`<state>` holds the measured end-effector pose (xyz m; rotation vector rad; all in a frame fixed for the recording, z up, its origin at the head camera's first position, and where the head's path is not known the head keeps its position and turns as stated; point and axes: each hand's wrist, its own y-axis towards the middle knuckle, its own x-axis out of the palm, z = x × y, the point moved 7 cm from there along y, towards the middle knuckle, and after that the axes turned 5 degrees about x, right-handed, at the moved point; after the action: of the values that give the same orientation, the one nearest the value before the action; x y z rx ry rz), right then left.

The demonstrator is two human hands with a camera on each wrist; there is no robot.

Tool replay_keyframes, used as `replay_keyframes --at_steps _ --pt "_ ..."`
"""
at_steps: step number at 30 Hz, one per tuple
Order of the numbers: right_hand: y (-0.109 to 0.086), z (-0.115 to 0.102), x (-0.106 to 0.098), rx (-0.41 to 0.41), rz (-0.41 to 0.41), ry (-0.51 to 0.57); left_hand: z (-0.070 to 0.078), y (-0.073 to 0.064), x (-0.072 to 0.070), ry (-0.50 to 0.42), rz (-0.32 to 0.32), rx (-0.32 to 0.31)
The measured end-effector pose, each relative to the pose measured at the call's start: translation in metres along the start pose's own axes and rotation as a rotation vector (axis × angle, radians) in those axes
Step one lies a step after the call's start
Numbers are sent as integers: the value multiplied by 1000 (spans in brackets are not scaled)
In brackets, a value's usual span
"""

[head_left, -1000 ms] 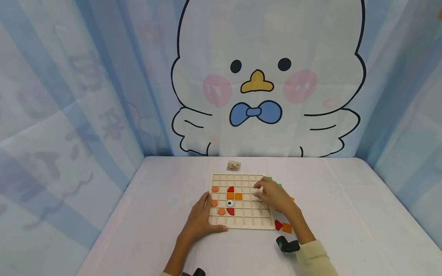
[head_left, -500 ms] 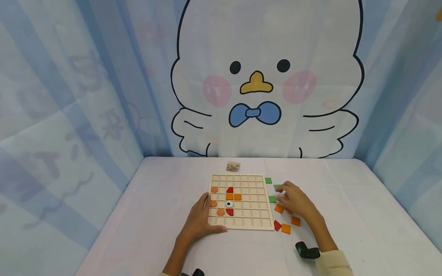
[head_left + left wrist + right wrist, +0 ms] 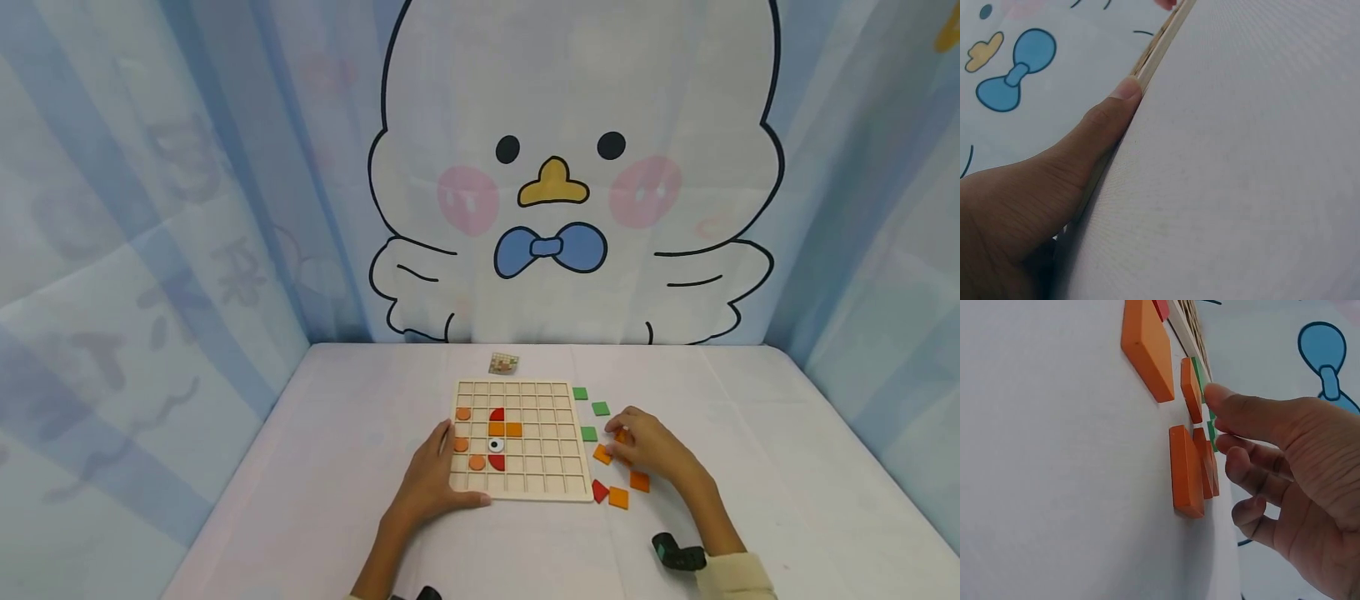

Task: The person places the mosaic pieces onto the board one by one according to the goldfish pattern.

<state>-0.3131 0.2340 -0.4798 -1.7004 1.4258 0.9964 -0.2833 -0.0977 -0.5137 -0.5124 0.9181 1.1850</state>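
A pale wooden grid board [image 3: 546,467] lies on the table in the head view. My left hand [image 3: 431,477] rests against its near left corner, fingers along the left side and straight thumb on the front edge. In the left wrist view, that thumb [image 3: 1100,128] presses the board's edge [image 3: 1163,47]. My right hand [image 3: 651,442] hovers over loose orange square tiles [image 3: 639,482] right of the board. In the right wrist view, its thumb and fingers are bent and apart, with nothing seen between them, beside an orange tile [image 3: 1186,472].
On the board sit orange discs [image 3: 477,462], red quarter-round pieces [image 3: 497,462], two orange squares [image 3: 513,429] and an eye disc [image 3: 496,445]. Green tiles [image 3: 601,408] and a red triangular piece [image 3: 599,492] lie to its right. A small patterned card [image 3: 504,363] lies behind it.
My right hand has moved from above the board's right side, out past the green tiles, then nearer to me over the orange tiles. My left hand has stayed at the board's corner.
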Motion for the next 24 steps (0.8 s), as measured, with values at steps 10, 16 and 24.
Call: replay_keyframes --at_steps 10,16,24 --pt "-5 -8 5 -100 -53 35 1 -1 1 2 6 8" --pt "-7 -9 7 -123 -51 27 -2 -1 3 18 0 5" --pt "-7 -11 6 -142 -38 37 -4 0 4 12 1 1"
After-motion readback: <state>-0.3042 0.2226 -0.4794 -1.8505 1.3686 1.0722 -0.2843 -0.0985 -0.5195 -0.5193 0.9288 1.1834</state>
